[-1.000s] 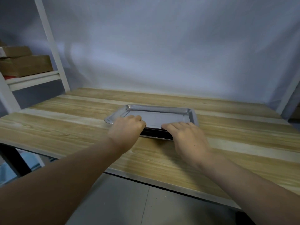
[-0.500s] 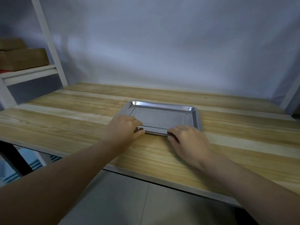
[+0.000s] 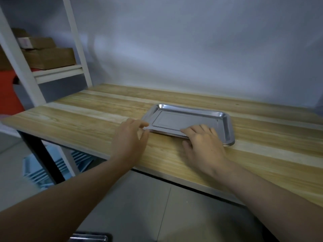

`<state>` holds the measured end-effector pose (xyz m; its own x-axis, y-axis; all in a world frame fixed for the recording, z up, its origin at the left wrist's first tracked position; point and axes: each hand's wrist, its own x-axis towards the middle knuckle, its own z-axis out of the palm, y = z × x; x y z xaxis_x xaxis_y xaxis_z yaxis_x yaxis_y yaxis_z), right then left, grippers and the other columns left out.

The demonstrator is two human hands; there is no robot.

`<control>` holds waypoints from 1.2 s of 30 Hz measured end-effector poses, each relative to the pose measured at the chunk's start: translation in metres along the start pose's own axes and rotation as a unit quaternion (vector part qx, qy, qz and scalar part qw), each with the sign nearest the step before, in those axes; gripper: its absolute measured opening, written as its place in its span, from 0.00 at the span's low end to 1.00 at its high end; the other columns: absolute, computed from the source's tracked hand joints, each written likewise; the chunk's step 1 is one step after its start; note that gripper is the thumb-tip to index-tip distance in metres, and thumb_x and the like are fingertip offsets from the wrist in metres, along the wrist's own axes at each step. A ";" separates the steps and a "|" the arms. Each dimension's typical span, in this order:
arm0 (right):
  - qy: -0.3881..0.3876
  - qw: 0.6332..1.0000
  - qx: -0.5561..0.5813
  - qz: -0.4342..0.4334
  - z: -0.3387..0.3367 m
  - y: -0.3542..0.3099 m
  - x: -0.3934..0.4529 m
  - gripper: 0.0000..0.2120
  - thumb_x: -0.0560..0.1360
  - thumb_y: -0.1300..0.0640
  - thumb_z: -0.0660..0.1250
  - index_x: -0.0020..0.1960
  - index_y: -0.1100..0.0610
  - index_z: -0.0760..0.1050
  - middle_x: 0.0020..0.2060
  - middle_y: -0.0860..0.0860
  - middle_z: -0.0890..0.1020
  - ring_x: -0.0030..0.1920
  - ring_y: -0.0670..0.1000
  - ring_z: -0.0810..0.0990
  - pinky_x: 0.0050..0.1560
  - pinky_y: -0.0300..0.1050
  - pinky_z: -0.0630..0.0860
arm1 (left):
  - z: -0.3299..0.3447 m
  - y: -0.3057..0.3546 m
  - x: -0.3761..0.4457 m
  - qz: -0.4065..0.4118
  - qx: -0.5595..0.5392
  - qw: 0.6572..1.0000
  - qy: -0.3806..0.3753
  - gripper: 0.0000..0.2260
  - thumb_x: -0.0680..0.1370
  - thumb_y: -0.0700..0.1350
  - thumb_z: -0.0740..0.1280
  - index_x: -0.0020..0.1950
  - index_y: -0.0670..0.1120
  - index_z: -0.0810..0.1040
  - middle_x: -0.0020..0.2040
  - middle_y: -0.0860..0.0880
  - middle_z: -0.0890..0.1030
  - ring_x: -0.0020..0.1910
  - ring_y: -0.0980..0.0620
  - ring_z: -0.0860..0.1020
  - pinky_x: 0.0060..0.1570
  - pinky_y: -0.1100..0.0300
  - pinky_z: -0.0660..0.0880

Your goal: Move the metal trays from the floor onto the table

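Observation:
A stack of shiny metal trays [image 3: 190,117] lies flat on the wooden table [image 3: 90,119], right of its middle. My left hand [image 3: 131,138] is at the stack's near left corner, fingers apart, with the thumb tip touching the rim. My right hand [image 3: 202,144] rests palm down on the near rim, fingers spread over the top tray and thumb on the wood. Neither hand is closed around the stack. On the floor at the bottom edge of the view, the rim of another metal tray [image 3: 89,238] shows.
A white shelf frame [image 3: 22,74] stands at the left with cardboard boxes [image 3: 49,57] on it and something red [image 3: 8,95] below. Pale blue trays [image 3: 43,170] lie under the table by its black leg [image 3: 42,154]. A white wall backs the table.
The stack's near edge has gone down flat onto the table. Both hands have loosened from the near rim and now only rest on it. The view has swung to the left.

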<state>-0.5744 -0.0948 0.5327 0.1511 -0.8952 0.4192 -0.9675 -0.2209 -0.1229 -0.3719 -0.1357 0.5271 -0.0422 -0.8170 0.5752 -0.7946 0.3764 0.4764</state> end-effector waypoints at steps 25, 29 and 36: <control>-0.307 0.915 0.223 -0.138 0.275 -0.245 -0.039 0.15 0.76 0.59 0.63 0.62 0.51 0.76 0.53 0.46 0.75 0.43 0.43 0.70 0.49 0.41 0.71 | -0.078 -0.334 -0.259 -0.715 -0.221 0.662 -0.030 0.07 0.79 0.38 0.63 0.42 0.38 0.76 0.39 0.42 0.75 0.34 0.46 0.75 0.38 0.56 0.74; -0.377 0.898 0.209 -0.092 0.339 -0.256 -0.049 0.15 0.75 0.58 0.64 0.61 0.52 0.76 0.49 0.46 0.73 0.39 0.43 0.70 0.47 0.42 0.71 | -0.052 -0.376 -0.288 -0.729 -0.224 0.646 -0.045 0.07 0.79 0.39 0.64 0.41 0.40 0.76 0.40 0.42 0.77 0.37 0.45 0.76 0.42 0.53 0.76; -0.480 0.857 0.187 0.024 0.441 -0.272 -0.071 0.14 0.75 0.59 0.64 0.60 0.56 0.77 0.43 0.47 0.75 0.46 0.50 0.75 0.52 0.43 0.73 | -0.007 -0.435 -0.328 -0.759 -0.226 0.608 -0.053 0.06 0.79 0.40 0.63 0.49 0.39 0.78 0.45 0.42 0.79 0.42 0.45 0.79 0.46 0.50 0.79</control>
<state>-0.2323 -0.1416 0.1401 0.3844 -0.7723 -0.5057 -0.8716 -0.1232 -0.4744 -0.0086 -0.0281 0.1357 0.4743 -0.3873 -0.7906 0.2807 -0.7847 0.5528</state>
